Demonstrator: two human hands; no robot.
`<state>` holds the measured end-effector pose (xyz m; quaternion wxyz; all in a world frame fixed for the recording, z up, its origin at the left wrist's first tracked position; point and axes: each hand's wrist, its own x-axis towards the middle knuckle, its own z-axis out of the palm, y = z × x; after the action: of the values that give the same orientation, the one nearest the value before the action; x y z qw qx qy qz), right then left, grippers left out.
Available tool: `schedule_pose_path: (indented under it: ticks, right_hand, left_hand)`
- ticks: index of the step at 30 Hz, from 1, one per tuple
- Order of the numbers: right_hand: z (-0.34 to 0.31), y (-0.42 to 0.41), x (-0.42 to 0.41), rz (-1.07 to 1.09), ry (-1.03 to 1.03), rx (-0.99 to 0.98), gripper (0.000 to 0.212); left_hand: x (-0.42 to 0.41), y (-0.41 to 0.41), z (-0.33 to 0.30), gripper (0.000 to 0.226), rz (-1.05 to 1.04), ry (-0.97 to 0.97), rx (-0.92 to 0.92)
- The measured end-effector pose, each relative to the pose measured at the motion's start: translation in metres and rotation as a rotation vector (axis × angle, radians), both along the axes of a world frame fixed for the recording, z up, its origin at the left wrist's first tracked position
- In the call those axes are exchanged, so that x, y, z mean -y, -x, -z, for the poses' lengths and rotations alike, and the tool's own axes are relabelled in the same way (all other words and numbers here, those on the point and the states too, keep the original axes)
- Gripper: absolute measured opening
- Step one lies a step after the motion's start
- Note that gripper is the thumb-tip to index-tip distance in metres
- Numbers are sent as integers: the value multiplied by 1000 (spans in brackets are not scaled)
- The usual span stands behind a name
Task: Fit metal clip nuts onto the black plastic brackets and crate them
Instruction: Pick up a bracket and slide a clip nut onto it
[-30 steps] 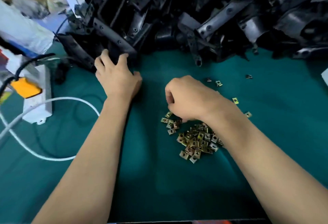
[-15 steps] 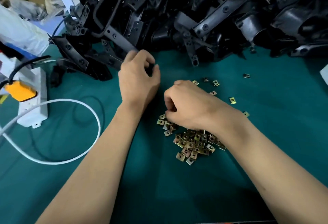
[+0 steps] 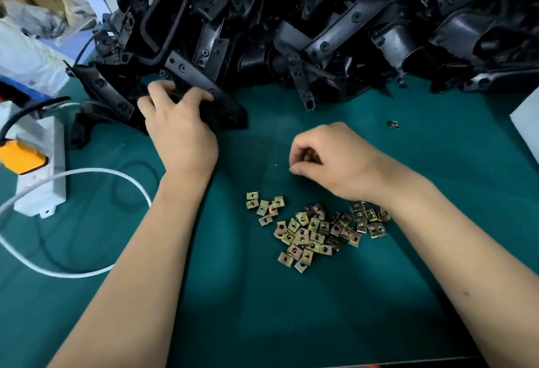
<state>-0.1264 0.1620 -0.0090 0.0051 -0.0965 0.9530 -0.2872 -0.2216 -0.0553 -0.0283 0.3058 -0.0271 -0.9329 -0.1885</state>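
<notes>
A big heap of black plastic brackets (image 3: pixel 335 26) fills the far side of the green mat (image 3: pixel 262 309). My left hand (image 3: pixel 180 131) lies at the heap's near left edge, its fingers curled over one long black bracket (image 3: pixel 224 111) and gripping it. Several brass-coloured clip nuts (image 3: pixel 312 230) lie in a loose pile in the middle of the mat. My right hand (image 3: pixel 332 160) hovers just beyond the pile with fingers curled and thumb pressed to the forefinger, pinching what looks like a clip nut, mostly hidden by the fingers.
A white power strip (image 3: pixel 38 181) with a yellow plug (image 3: pixel 20 154) sits at the left, and a white cable (image 3: pixel 96 172) loops over the mat. One stray nut (image 3: pixel 393 124) lies at the right. A white object (image 3: pixel 528 125) juts in at the right edge.
My left hand has moved left and taken hold of a bracket at the heap's edge. My right hand has come up off the nut pile and away from me.
</notes>
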Motion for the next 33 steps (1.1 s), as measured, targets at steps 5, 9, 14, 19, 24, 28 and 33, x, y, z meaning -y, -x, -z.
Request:
schedule_pose_path:
  ticks: [5, 9, 14, 19, 24, 28, 33]
  right_hand:
    - [8, 2, -25, 156, 485, -43, 15]
    - [15, 3, -31, 265, 783, -53, 11]
    - [16, 3, -35, 250, 1013, -47, 12]
    - [16, -1, -27, 210, 1044, -32, 19]
    - [14, -2, -24, 199, 1082, -64, 16]
    - [16, -2, -16, 227, 1095, -93, 10]
    - [15, 1, -23, 382, 1167, -125, 12]
  left_hand:
    - [0, -2, -12, 53, 63, -215, -332]
    - [0, -3, -22, 37, 183, -359, -679]
    - [-23, -10, -15, 23, 453, -881, -347]
    - [-55, -29, -3, 21, 568, -1258, 202]
    - [-61, -33, 5, 11, 604, -1269, 383]
    - [-71, -45, 9, 37, 686, -1063, 410]
    - [-70, -42, 6, 30, 548, -881, 230]
